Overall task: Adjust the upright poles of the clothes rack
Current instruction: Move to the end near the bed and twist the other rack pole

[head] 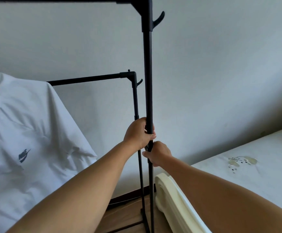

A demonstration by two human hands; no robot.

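A black clothes rack stands in front of me. Its near upright pole [148,78] rises to a corner joint with a hook [158,19]. My left hand [139,132] is wrapped around the thicker upper section of this pole. Just below it, my right hand [156,153] grips the pole where the thinner lower section begins. The far upright pole [135,101] stands behind, with a lower top bar [88,79] and a small hook. A white T-shirt [27,132] hangs over that bar on the left.
A bed with a white mattress [248,167] and a cream footboard [172,197] sits close on the right of the rack. A pale wall [212,73] lies behind. The rack's base rails [128,224] rest on a wooden floor.
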